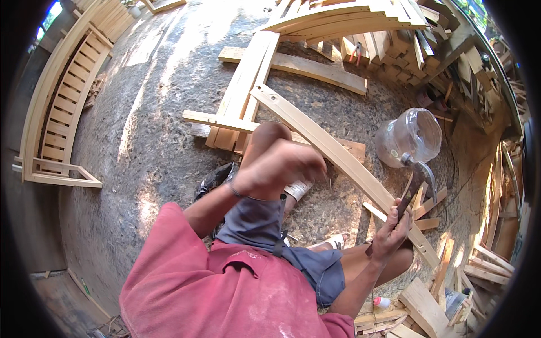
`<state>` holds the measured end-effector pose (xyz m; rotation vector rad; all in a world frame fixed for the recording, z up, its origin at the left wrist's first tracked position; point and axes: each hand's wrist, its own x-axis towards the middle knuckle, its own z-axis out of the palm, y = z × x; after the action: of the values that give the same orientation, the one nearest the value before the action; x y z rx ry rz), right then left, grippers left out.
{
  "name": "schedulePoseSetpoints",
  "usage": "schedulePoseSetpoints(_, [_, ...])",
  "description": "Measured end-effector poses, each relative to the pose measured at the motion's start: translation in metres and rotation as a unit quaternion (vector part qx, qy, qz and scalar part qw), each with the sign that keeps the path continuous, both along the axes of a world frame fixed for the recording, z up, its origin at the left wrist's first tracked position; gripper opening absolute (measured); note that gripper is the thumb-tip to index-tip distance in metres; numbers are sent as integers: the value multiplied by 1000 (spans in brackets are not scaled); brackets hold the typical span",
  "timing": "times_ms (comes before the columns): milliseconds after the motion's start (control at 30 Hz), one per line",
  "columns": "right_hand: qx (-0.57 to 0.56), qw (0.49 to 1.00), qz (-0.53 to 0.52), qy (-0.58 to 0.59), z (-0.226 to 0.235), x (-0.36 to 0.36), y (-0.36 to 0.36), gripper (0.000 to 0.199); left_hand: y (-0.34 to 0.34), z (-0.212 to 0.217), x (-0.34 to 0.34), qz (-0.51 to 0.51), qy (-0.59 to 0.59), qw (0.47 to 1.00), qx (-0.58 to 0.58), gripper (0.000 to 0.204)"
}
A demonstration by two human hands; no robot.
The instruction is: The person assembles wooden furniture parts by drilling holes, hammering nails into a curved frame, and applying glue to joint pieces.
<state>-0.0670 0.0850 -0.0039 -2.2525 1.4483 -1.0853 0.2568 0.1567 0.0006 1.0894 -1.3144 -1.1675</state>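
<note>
A long pale plank point(338, 155) with a hole near its far end slants from the stacked boards down past my right knee. Around the dark handle of a claw hammer point(422, 172) my right hand point(390, 234) is closed, lying against the near part of this plank. The hammer's metal head points up and away. Over my left knee, left of the plank, hovers my left hand point(284, 168), smeared by motion. Its fingers are too blurred to show whether they hold anything.
Under the plank's far end lie several boards point(248, 84), one crosswise. A clear plastic container point(403, 138) stands at right, near timber piles point(394, 56). A slatted wooden frame point(70, 93) stands at far left. Offcuts point(422, 307) and a small white-and-red bottle point(381, 302) lie near right.
</note>
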Motion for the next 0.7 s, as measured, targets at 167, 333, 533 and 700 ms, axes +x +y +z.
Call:
schedulePoseSetpoints(167, [25, 998, 22, -62, 0, 6, -4, 26, 7, 1, 87, 357, -59, 928, -87, 12])
schedulePoseSetpoints(333, [55, 995, 45, -75, 6, 8, -3, 27, 11, 0, 108, 383, -176, 907, 22, 16])
schedulePoseSetpoints(533, [76, 993, 59, -68, 23, 25, 6, 25, 16, -13, 117, 317, -343, 882, -65, 19])
schedulePoseSetpoints(700, [89, 982, 122, -114, 29, 43, 7, 28, 13, -1, 120, 287, -403, 865, -83, 18])
